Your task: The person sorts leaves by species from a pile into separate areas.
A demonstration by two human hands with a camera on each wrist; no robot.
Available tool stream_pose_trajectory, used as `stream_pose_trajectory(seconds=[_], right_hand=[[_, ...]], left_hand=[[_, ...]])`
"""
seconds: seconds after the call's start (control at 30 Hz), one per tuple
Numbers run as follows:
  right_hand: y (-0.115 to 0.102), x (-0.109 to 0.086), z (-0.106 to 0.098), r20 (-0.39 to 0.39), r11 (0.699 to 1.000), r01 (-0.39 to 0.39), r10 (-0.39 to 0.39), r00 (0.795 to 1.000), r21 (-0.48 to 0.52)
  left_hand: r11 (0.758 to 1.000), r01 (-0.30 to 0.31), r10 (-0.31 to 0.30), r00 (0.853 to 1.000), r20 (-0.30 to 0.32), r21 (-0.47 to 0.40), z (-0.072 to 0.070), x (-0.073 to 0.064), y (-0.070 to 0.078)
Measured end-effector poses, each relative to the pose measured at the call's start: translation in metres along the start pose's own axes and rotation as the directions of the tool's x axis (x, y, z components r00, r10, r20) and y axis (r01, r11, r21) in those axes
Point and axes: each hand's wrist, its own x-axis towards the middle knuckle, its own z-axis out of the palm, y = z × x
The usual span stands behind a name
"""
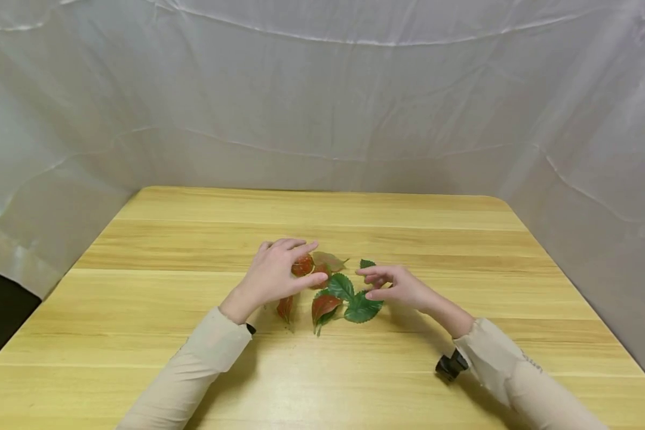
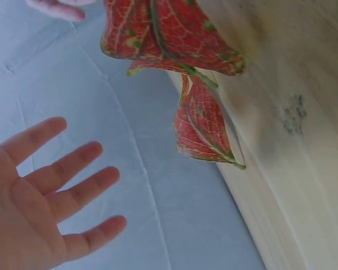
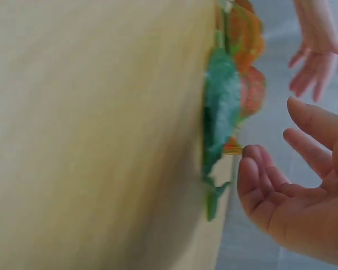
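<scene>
A loose cluster of leaves lies mid-table between the two hands. Several are red with pale veins, such as the red leaf (image 1: 325, 306) at the front and the red leaf (image 2: 203, 124) in the left wrist view. Others are green and toothed, like the green leaf (image 1: 362, 308) on the right. A dull brownish leaf (image 1: 330, 260) lies at the back. My left hand (image 1: 276, 269) hovers over the left side of the cluster, fingers spread and holding nothing. On the right, my right hand (image 1: 400, 286) is held above the green leaves, its fingers loosely bent, the palm bare in the right wrist view (image 3: 304, 208).
The leaves rest on a wood-grain table (image 1: 355, 370) with rounded far corners. Pale cloth (image 1: 322, 101) hangs around its back and sides. A black wrist device (image 1: 451, 365) sits under the right sleeve. Small dark specks (image 2: 294, 115) mark the tabletop near the red leaves.
</scene>
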Motion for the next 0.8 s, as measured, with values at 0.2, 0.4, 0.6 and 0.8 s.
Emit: stream_pose_trajectory(seconds=[0.2, 0.4, 0.6, 0.8], right_hand=[[0.009, 0.001, 0.007, 0.069, 1.0, -0.02, 0.021, 0.997, -0.013], [0.012, 0.004, 0.012, 0.107, 1.0, -0.004, 0.005, 0.994, -0.015], [0.011, 0.007, 0.014, 0.138, 0.997, 0.001, 0.009, 0.99, -0.072], [0.009, 0.011, 0.014, 0.178, 0.993, -0.014, 0.034, 0.983, -0.116]], left_hand=[[0.99, -0.005, -0.002, 0.999, -0.045, -0.138, -0.001, 0.0, -0.003], [0.956, 0.022, -0.028, 0.999, -0.019, -0.294, -0.001, 0.001, -0.007], [0.905, 0.018, -0.014, 1.0, 0.012, -0.426, -0.001, 0.006, -0.014], [0.873, 0.033, -0.026, 0.999, 0.021, -0.487, -0.003, 0.009, -0.018]])
